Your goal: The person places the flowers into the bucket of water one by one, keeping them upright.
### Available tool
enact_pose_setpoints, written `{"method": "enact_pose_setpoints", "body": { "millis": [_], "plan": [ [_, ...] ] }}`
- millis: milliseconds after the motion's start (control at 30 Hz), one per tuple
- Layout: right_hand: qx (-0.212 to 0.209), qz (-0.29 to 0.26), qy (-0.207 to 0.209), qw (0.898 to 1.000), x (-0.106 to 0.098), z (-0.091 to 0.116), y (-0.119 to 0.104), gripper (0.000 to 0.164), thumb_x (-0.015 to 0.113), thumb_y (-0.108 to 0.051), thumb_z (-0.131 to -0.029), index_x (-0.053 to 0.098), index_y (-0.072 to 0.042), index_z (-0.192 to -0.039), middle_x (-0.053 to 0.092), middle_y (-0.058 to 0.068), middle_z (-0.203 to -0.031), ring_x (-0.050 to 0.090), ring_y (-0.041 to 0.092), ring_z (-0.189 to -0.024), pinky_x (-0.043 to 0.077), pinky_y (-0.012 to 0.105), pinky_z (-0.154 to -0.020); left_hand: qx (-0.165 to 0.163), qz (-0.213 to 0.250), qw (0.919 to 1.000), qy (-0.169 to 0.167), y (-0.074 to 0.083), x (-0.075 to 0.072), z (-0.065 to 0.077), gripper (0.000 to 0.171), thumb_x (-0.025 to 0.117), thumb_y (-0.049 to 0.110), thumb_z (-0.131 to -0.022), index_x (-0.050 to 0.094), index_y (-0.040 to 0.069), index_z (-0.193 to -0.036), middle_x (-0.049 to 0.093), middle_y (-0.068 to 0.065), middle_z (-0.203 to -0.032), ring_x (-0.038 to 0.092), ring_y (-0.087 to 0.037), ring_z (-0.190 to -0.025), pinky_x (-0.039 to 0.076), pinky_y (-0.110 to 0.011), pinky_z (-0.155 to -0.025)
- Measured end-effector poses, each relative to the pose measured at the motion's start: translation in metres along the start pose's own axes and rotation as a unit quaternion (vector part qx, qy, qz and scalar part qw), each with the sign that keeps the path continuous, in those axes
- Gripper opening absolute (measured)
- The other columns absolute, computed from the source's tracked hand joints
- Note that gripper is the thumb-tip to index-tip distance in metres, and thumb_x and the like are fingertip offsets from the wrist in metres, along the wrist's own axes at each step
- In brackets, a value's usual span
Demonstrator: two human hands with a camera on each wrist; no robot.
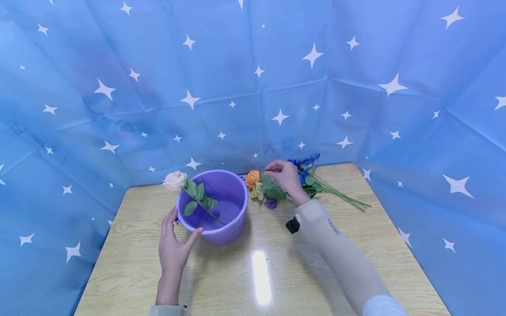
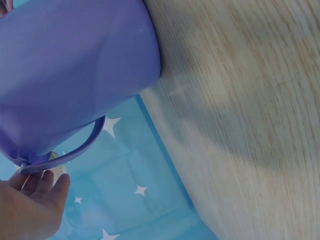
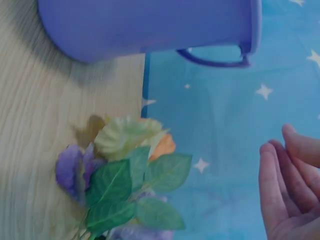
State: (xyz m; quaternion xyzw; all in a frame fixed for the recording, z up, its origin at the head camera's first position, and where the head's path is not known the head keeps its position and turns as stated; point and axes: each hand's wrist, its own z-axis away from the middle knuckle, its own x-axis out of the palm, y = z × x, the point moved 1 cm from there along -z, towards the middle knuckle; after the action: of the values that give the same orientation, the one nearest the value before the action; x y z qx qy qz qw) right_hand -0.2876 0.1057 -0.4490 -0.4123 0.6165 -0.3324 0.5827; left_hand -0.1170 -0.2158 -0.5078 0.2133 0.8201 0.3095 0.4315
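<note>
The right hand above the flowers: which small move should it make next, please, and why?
Perhaps lower the right hand to pinch the orange rose: the hand looks empty and close to it, while the purple bucket, touched by the left hand, contains just one pale rose.

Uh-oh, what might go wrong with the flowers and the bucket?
The rose leans in the bucket with its bloom past the rim, so a bump might tip it out.

The left hand touches the bucket at the rim; a hard push there could tilt it.

The right hand is over the other flowers. They lie bunched together, so picking one might drag others along.
</note>
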Motion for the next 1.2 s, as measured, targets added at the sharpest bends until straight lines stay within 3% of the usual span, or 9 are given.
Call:
{"method": "enact_pose_setpoints", "body": {
  "millis": [433,567,867,1200],
  "plan": [
    [0.035,-0.003,0.015,0.999,-0.019,0.011,0.045,0.02,0.075,-0.018,-0.09,0.074,-0.006,-0.105,0.075,0.014,-0.106,0.068,0.025,-0.089,0.058,0.031,-0.074,0.002,0.001,1.0,0.003,0.001,0.0,0.0,0.097,0.09,0.033,-0.069,0.042,0.007,-0.15,0.046,-0.011,-0.153,0.046,-0.035,-0.138,0.042,-0.054,-0.114],
    [0.045,0.006,0.021,0.999,-0.02,0.014,0.057,0.02,0.075,-0.018,-0.089,0.074,-0.005,-0.105,0.074,0.015,-0.106,0.068,0.022,-0.088,0.056,0.027,-0.073,0.001,0.001,1.0,0.002,0.001,0.0,0.0,0.097,0.09,0.032,-0.069,0.042,0.008,-0.15,0.046,-0.011,-0.153,0.046,-0.035,-0.138,0.042,-0.054,-0.114],
    [0.063,-0.021,0.026,0.997,-0.02,0.021,0.085,0.02,0.074,-0.012,-0.09,0.073,-0.002,-0.107,0.073,0.017,-0.109,0.068,0.022,-0.091,0.059,0.032,-0.075,0.005,0.003,1.0,0.004,0.0,0.0,0.0,0.097,0.09,0.032,-0.069,0.042,0.007,-0.15,0.046,-0.011,-0.153,0.047,-0.035,-0.138,0.041,-0.053,-0.114],
    [0.08,0.001,0.03,0.996,-0.017,0.027,0.109,0.022,0.074,-0.014,-0.09,0.073,-0.002,-0.108,0.073,0.016,-0.107,0.067,0.021,-0.091,0.059,0.029,-0.076,0.009,0.0,0.9999,0.006,-0.002,0.001,0.0,0.098,0.091,0.033,-0.068,0.042,0.009,-0.15,0.046,-0.01,-0.153,0.046,-0.034,-0.138,0.042,-0.053,-0.114]
  ]
}}
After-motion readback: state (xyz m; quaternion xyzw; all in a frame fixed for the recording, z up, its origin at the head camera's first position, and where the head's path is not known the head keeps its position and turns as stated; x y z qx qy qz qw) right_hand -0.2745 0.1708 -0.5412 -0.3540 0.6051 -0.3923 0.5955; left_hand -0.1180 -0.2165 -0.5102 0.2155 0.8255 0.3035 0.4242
